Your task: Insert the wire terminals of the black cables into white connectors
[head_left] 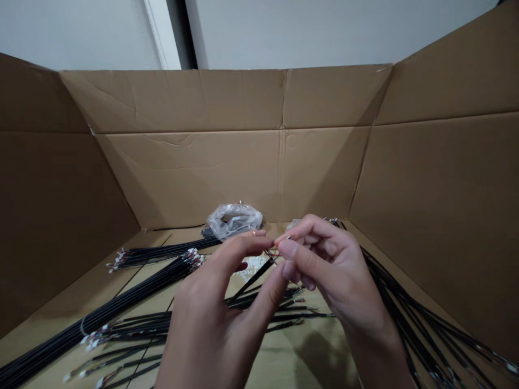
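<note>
My left hand [221, 313] and my right hand [328, 267] meet in the middle of the view, both pinched on the tip of one black cable [253, 280]. Thin coloured wires show at that tip between the fingertips. The cable runs down and left from the pinch towards a loose spread of black cables [267, 313] on the box floor under my hands.
I am looking into a large open cardboard box [243, 178] with tall walls all round. Bundles of black cables with white connectors [154, 256] lie at the left, another long bundle [409, 324] along the right wall. A crumpled clear plastic bag [234, 219] sits at the back.
</note>
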A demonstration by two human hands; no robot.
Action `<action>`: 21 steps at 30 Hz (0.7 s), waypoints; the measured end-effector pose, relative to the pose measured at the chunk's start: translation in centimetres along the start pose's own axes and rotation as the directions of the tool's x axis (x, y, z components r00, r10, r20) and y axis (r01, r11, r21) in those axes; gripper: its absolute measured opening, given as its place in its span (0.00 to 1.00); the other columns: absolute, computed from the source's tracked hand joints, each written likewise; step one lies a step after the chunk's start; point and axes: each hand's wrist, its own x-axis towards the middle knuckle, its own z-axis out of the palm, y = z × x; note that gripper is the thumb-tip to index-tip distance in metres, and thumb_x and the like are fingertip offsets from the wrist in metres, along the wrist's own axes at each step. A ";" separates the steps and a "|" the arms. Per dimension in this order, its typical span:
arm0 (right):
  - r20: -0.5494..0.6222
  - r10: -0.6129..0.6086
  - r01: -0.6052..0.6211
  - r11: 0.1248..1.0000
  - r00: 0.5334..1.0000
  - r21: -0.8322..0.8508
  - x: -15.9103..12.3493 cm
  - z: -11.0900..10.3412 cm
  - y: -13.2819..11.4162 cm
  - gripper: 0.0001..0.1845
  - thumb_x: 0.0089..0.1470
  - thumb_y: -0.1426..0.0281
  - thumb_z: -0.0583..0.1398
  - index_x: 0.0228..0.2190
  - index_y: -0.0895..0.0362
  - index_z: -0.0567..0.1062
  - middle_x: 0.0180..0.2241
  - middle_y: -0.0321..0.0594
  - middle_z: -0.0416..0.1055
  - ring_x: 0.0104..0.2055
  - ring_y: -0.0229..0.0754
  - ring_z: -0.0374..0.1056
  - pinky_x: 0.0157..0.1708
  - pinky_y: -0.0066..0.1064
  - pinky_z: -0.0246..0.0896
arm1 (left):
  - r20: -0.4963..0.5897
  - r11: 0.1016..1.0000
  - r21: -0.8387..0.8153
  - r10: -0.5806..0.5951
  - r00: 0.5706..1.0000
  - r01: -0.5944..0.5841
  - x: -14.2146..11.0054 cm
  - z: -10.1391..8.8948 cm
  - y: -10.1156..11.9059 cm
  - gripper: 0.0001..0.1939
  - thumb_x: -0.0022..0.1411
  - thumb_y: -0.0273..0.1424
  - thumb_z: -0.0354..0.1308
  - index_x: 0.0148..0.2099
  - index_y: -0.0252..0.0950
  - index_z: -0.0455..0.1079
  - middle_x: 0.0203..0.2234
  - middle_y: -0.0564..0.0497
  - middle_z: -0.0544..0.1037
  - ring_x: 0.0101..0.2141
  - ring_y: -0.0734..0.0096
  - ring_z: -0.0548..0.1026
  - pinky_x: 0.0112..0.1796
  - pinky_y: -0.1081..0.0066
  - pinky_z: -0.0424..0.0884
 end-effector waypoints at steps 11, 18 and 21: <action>-0.030 -0.047 0.043 0.993 0.998 -0.108 0.1 0.0 -0.1 0.07 0.60 0.69 0.69 0.29 0.55 0.80 0.20 0.28 0.71 0.21 0.28 0.61 0.22 0.20 0.57 | 0.098 0.997 -0.036 -0.069 0.993 0.073 0.1 0.0 -0.3 0.08 0.70 0.36 0.61 0.49 0.52 0.77 0.38 0.62 0.87 0.39 0.70 0.86 0.35 0.75 0.80; -0.059 0.117 -0.117 0.993 0.991 -0.009 0.8 -0.3 0.3 0.10 0.57 0.66 0.71 0.28 0.57 0.79 0.17 0.28 0.68 0.18 0.28 0.54 0.17 0.21 0.48 | 0.024 0.998 0.010 -0.060 0.998 0.060 0.0 -0.5 -0.8 0.08 0.68 0.37 0.63 0.48 0.52 0.77 0.37 0.60 0.87 0.37 0.68 0.87 0.36 0.74 0.80; 0.050 0.260 -0.265 0.943 0.964 0.202 1.5 -0.4 1.0 0.11 0.54 0.67 0.72 0.26 0.58 0.78 0.15 0.26 0.66 0.16 0.26 0.49 0.18 0.20 0.46 | -0.001 0.999 0.038 -0.039 0.999 0.039 -0.3 -0.9 -0.9 0.08 0.68 0.36 0.64 0.48 0.53 0.77 0.36 0.62 0.87 0.37 0.70 0.87 0.37 0.76 0.81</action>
